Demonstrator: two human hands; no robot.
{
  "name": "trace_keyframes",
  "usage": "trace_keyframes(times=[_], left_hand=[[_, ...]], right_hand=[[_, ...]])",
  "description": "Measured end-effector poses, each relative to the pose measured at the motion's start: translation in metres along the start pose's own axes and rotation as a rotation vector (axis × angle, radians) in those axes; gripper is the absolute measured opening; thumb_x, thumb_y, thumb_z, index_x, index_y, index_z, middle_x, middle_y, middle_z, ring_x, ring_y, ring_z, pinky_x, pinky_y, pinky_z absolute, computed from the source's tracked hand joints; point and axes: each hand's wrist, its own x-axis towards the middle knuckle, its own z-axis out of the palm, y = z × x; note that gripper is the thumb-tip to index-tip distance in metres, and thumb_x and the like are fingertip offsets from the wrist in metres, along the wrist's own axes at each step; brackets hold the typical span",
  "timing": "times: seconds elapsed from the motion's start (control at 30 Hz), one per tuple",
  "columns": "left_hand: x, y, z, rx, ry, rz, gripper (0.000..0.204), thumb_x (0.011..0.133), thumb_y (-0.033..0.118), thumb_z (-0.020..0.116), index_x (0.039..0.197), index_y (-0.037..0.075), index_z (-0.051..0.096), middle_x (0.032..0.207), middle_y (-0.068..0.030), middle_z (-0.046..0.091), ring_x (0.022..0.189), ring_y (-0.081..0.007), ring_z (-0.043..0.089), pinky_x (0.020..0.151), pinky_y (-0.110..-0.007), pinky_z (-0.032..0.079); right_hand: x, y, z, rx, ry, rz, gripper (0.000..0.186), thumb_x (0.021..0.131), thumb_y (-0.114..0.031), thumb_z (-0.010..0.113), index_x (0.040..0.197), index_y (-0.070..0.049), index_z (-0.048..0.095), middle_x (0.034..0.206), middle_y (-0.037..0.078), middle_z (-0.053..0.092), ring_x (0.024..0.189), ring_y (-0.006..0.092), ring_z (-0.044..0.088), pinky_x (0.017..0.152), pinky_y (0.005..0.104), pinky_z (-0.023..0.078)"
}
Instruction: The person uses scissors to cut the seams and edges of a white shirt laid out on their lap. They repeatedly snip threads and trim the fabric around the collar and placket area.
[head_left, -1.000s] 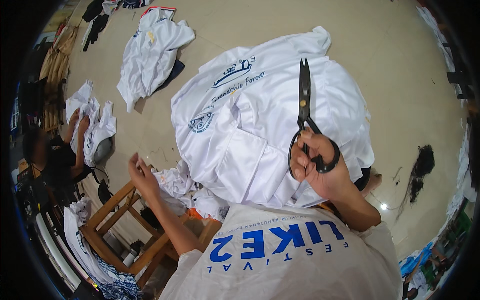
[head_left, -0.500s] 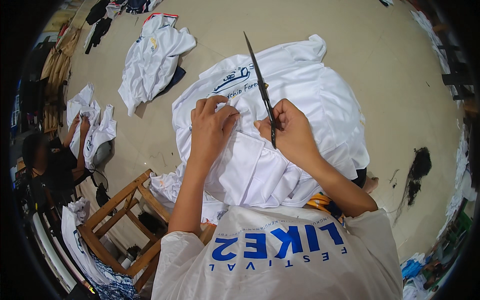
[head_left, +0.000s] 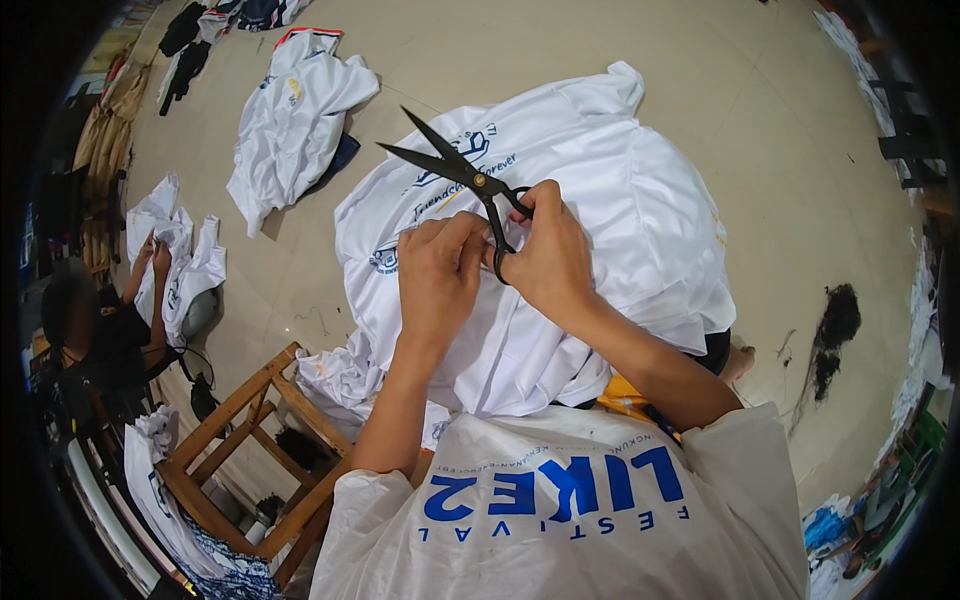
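Note:
A white shirt (head_left: 640,210) with dark blue and yellow printing is spread over my lap. Black scissors (head_left: 481,181) are in my right hand (head_left: 550,250), its fingers closed round the handle loops. Their blades stand apart and point to the far left, above the shirt's print. My left hand (head_left: 438,275) has its fingers bent and pinched together on the white cloth, close beside the lower handle loop. The cloth between its fingertips is mostly hidden. Both hands nearly meet over the middle of the shirt.
A wooden stool frame (head_left: 225,440) stands at my left. Beyond it a person (head_left: 95,320) handles a white garment (head_left: 190,250). Another white shirt (head_left: 300,120) lies on the tiled floor (head_left: 430,50) at far left. Dark thread clumps (head_left: 835,325) lie at right.
The scissors have swung leftward and their blades have opened. My right hand has shifted slightly up and left, and my left hand has come nearer to it. The shirt's folds have shifted.

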Motion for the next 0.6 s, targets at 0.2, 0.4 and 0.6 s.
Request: trace_keyframes(times=[0.2, 0.4, 0.6], left_hand=[[0.003, 0.009, 0.004, -0.103, -0.018, -0.073, 0.008, 0.093, -0.003, 0.063, 0.096, 0.004, 0.062, 0.082, -0.0113, 0.066, 0.080, -0.0336, 0.063, 0.079, -0.045, 0.044], [0.002, 0.003, 0.008, -0.289, 0.020, -0.111, 0.006, 0.096, -0.005, 0.059, 0.101, -0.002, 0.057, 0.098, -0.0206, 0.068, 0.085, -0.0391, 0.062, 0.080, -0.044, 0.051], [-0.005, -0.007, 0.013, -0.385, 0.014, -0.120, 0.003, 0.099, -0.002, 0.057, 0.099, -0.002, 0.054, 0.110, -0.0195, 0.072, 0.089, -0.0315, 0.063, 0.084, -0.038, 0.052]], right_hand=[[0.000, 0.000, 0.003, 0.107, -0.013, 0.070, 0.047, 0.075, -0.013, 0.088, 0.105, -0.002, 0.055, 0.087, 0.013, 0.073, 0.078, 0.0261, 0.071, 0.070, 0.0386, 0.055], [0.009, 0.012, -0.007, 0.505, -0.092, 0.210, 0.033, 0.079, -0.010, 0.080, 0.101, 0.001, 0.058, 0.081, 0.008, 0.069, 0.070, 0.0159, 0.065, 0.065, 0.0292, 0.052], [0.020, 0.023, -0.023, 0.860, -0.188, 0.508, 0.025, 0.085, -0.010, 0.077, 0.099, 0.002, 0.059, 0.083, 0.002, 0.063, 0.069, 0.0072, 0.056, 0.061, 0.0229, 0.045]])
